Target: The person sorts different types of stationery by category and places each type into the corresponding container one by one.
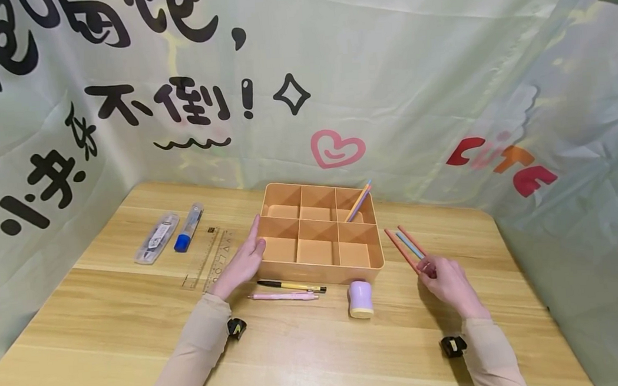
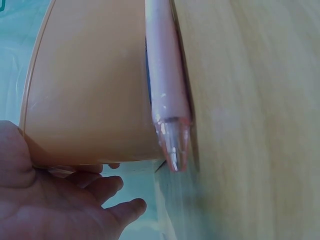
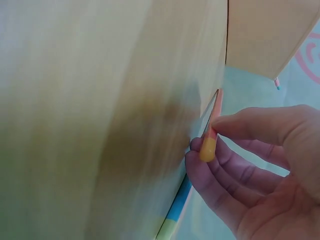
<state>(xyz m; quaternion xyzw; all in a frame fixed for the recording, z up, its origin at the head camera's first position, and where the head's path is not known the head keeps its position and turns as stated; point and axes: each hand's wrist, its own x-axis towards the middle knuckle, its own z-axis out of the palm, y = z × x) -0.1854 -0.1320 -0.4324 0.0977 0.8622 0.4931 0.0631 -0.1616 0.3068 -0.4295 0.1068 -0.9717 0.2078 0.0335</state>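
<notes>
An orange-tan box with several compartments stands in the middle of the table. My left hand rests against its left side, fingers fairly straight, thumb near the rim. Thumb and fingers of my right hand pinch a red pencil by its yellow-ended part, right of the box. Beside it on the table are a blue pencil and another red pencil. Several pencils lean in the box's back right compartment. Before the box lie a pink pen and a yellow-and-black pen.
A lilac, waisted object with a cream end is at the box's front right. To the left are a clear ruler, a clear tube with a blue cap and a clear case. Printed cloth hangs behind the table.
</notes>
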